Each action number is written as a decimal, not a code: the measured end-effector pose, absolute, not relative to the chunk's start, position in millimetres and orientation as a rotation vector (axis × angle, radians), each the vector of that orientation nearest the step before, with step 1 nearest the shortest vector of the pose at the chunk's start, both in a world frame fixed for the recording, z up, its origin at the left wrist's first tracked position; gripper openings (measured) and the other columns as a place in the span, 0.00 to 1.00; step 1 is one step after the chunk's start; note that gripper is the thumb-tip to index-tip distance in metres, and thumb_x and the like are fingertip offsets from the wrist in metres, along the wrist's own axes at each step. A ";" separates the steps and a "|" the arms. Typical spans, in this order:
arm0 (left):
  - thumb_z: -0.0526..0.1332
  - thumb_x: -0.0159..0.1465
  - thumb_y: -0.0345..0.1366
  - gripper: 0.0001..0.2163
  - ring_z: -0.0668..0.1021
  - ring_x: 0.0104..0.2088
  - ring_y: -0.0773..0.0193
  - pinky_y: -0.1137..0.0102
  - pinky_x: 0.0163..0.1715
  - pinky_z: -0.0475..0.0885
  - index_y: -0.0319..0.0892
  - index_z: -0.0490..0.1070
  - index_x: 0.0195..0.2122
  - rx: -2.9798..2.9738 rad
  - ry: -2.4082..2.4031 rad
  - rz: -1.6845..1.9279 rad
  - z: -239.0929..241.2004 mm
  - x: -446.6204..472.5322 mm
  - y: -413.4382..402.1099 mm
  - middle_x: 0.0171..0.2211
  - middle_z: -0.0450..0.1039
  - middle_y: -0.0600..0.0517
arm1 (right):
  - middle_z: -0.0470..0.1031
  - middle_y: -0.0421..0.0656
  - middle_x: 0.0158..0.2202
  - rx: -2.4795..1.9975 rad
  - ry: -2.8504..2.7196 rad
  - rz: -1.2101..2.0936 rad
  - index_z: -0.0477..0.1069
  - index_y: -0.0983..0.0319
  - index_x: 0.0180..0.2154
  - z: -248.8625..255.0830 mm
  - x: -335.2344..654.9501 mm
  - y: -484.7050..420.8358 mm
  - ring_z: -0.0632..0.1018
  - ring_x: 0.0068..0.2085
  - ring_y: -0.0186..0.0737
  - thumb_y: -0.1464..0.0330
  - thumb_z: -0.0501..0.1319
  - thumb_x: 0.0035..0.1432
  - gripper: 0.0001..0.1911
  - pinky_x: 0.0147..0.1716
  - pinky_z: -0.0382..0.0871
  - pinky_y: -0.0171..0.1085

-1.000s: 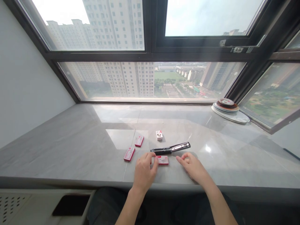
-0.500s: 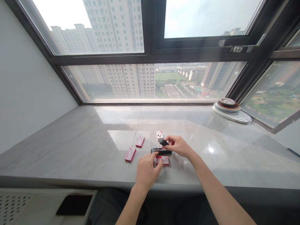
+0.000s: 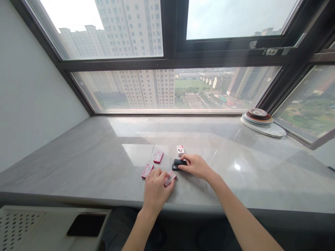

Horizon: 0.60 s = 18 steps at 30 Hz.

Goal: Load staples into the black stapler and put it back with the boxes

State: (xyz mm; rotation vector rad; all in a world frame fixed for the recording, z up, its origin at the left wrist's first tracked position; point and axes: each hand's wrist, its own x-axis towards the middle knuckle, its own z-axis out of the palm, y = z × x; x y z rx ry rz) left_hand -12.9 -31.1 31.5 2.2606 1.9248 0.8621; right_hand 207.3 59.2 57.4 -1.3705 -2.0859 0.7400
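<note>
The black stapler [image 3: 178, 162] looks short and dark, with a smooth top and a glossy lower body; its top lies down over the base, and its other end is hidden by the right hand [image 3: 195, 166]. It rests on the tabletop [image 3: 86, 157] midway between the left and right edges, somewhat nearer the front edge than the window edge. The right hand's thumb and fingers are clamped on its sides. The left hand [image 3: 156, 184] has its fingers and thumb closed around a red-and-white box [image 3: 170, 178], which lies slantwise nearer the front edge.

Two similar flat boxes [image 3: 158, 157] lie toward the left edge, and a small white carton [image 3: 180, 150] stands just behind the stapler. The tabletop is glossy grey with faint marbling, thin seams and patches of sunlight. A stack of plates [image 3: 258, 122] sits in its far right corner. Dark-framed windows [image 3: 167, 64] look onto tall buildings; a pale wall [image 3: 39, 104] rises along the left edge.
</note>
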 end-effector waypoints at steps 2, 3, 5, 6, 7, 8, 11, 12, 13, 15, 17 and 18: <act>0.66 0.64 0.42 0.05 0.73 0.49 0.45 0.52 0.48 0.69 0.50 0.75 0.38 2.185 2.103 0.919 34.4 -35.0 -25.7 0.44 0.72 0.46 | 0.67 0.33 0.21 -1.383 -2.080 0.739 0.79 0.56 0.39 55.5 207.4 59.1 0.70 0.25 0.35 0.56 0.70 0.55 0.13 0.27 0.53 0.33; 0.67 0.63 0.42 0.05 0.72 0.51 0.44 0.50 0.50 0.69 0.49 0.75 0.38 2.157 2.153 0.940 35.8 -45.2 -22.0 0.46 0.72 0.46 | 0.67 0.33 0.21 -1.385 -2.079 0.738 0.78 0.56 0.39 54.7 207.4 59.0 0.70 0.25 0.35 0.56 0.69 0.55 0.13 0.27 0.53 0.34; 0.67 0.62 0.41 0.06 0.70 0.56 0.42 0.47 0.54 0.68 0.48 0.72 0.36 2.153 2.139 0.972 37.4 -61.4 -13.2 0.54 0.71 0.46 | 0.66 0.33 0.21 -1.384 -2.082 0.737 0.78 0.56 0.39 53.8 207.2 58.9 0.70 0.25 0.35 0.56 0.69 0.55 0.13 0.27 0.53 0.34; 0.67 0.62 0.41 0.07 0.69 0.60 0.43 0.47 0.57 0.66 0.48 0.71 0.35 2.169 2.080 0.986 37.0 -66.9 -8.5 0.57 0.69 0.46 | 0.66 0.33 0.21 -1.385 -2.083 0.736 0.78 0.56 0.39 53.7 207.1 58.8 0.70 0.25 0.35 0.55 0.69 0.55 0.13 0.27 0.53 0.34; 0.67 0.63 0.40 0.07 0.66 0.63 0.44 0.48 0.61 0.65 0.47 0.69 0.34 2.184 2.003 0.997 35.8 -70.6 -4.0 0.61 0.67 0.47 | 0.66 0.33 0.21 -1.390 -2.083 0.733 0.78 0.56 0.39 53.8 206.9 58.6 0.70 0.25 0.35 0.55 0.69 0.55 0.14 0.27 0.54 0.34; 0.66 0.63 0.39 0.07 0.63 0.67 0.45 0.49 0.63 0.63 0.46 0.68 0.34 2.193 1.919 1.001 33.9 -72.7 0.2 0.65 0.64 0.47 | 0.67 0.33 0.21 -1.397 -2.081 0.731 0.78 0.56 0.39 54.0 206.6 58.4 0.70 0.26 0.36 0.55 0.69 0.55 0.14 0.27 0.54 0.34; 0.62 0.66 0.38 0.05 0.53 0.74 0.50 0.54 0.67 0.60 0.45 0.66 0.37 2.169 1.737 0.981 26.0 -71.2 9.4 0.71 0.56 0.46 | 0.68 0.34 0.21 -1.423 -2.074 0.725 0.79 0.56 0.39 55.4 206.1 56.9 0.70 0.26 0.36 0.56 0.69 0.55 0.13 0.28 0.55 0.34; 0.61 0.67 0.38 0.05 0.51 0.74 0.51 0.55 0.68 0.60 0.45 0.67 0.40 2.154 1.707 0.975 23.3 -69.1 11.3 0.73 0.53 0.46 | 0.68 0.34 0.21 -1.426 -2.074 0.724 0.79 0.56 0.39 56.0 206.0 56.1 0.70 0.26 0.36 0.56 0.68 0.55 0.13 0.28 0.55 0.34; 0.60 0.67 0.37 0.08 0.51 0.75 0.52 0.56 0.68 0.60 0.44 0.68 0.46 2.144 1.684 0.972 21.0 -66.6 13.0 0.74 0.51 0.46 | 0.68 0.34 0.22 -1.425 -2.076 0.725 0.80 0.56 0.40 56.7 206.1 55.3 0.70 0.26 0.36 0.57 0.68 0.56 0.13 0.28 0.56 0.34; 0.60 0.67 0.37 0.21 0.52 0.75 0.54 0.57 0.69 0.59 0.45 0.63 0.62 2.139 1.651 0.983 17.0 -61.3 16.3 0.75 0.47 0.45 | 0.69 0.35 0.22 -1.416 -2.075 0.731 0.81 0.55 0.45 58.2 206.5 53.1 0.71 0.26 0.36 0.58 0.66 0.57 0.16 0.29 0.57 0.34; 0.59 0.68 0.37 0.32 0.52 0.74 0.54 0.56 0.71 0.56 0.47 0.51 0.71 2.156 1.625 0.990 13.6 -55.7 20.9 0.75 0.46 0.44 | 0.70 0.35 0.24 -1.418 -2.064 0.746 0.79 0.56 0.53 59.9 207.5 50.2 0.71 0.27 0.36 0.59 0.65 0.57 0.22 0.30 0.59 0.34; 0.59 0.68 0.37 0.34 0.52 0.74 0.53 0.54 0.71 0.55 0.47 0.47 0.73 2.169 1.620 0.978 11.9 -52.7 23.8 0.75 0.47 0.44 | 0.70 0.35 0.24 -1.427 -2.056 0.756 0.78 0.56 0.56 60.7 208.1 48.3 0.71 0.27 0.36 0.59 0.65 0.57 0.25 0.30 0.59 0.34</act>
